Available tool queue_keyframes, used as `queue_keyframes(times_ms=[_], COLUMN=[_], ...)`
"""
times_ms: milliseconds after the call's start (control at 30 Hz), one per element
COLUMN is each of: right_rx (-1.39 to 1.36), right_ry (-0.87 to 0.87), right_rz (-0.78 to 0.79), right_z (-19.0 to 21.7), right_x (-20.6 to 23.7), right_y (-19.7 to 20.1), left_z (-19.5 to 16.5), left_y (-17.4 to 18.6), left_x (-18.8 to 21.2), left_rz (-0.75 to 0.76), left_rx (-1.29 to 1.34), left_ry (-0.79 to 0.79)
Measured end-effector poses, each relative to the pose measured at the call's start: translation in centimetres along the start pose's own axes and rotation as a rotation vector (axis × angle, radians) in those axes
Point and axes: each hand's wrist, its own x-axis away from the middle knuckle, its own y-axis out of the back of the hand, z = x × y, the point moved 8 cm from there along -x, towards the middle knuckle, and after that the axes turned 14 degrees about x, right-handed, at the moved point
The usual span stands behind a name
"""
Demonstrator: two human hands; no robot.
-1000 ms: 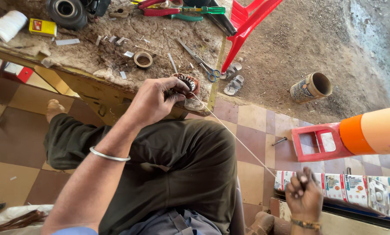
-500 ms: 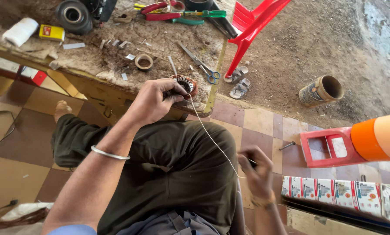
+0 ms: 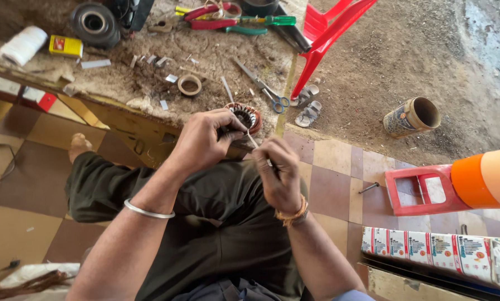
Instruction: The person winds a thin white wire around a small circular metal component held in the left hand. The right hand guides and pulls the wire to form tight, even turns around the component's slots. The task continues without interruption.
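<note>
Right hand (image 3: pixel 280 175) returned beside left hand (image 3: pixel 205 139), half-hiding stator (image 3: pixel 244 116).

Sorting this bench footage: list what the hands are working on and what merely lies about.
In hand:
round copper-wound motor coil, gripped by left hand
thin pale thread, pinched by right hand

Lying about:
steel scissors
small tape ring
white thread spool
red plastic chair

Workshop threshold: tiled floor meeting open dirt ground, daylight.
Brown-and-cream checkered floor tiles (image 3: pixel 328 184); low dusty wooden ledge (image 3: pixel 122 106) strewn with tools; sandy dirt ground (image 3: pixel 406 61) beyond; red plastic chair (image 3: pixel 331 33) standing on the dirt; pair of sandals (image 3: pixel 307 106) beside its leg.
</note>
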Motion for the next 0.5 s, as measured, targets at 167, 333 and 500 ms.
queue_keyframes(times_ms=[167, 333, 500], right_rx=[-0.831, -1.289, -0.359], right_ry=[0.016, -0.404, -0.553], right_rz=[-0.108, -0.239, -0.246], right_z=[-1.3, -3.5, -4.7], right_x=[-1.3, 2.0, 4.2], right_y=[0.0, -2.3, -2.5], left_z=[0.2, -0.2, 0.3], left_y=[0.1, 0.5, 0.0], left_x=[-0.2, 0.0, -0.1], left_rz=[0.014, -0.01, -0.003], left_rx=[-0.017, -0.018, -0.016], left_ry=[0.001, -0.065, -0.033])
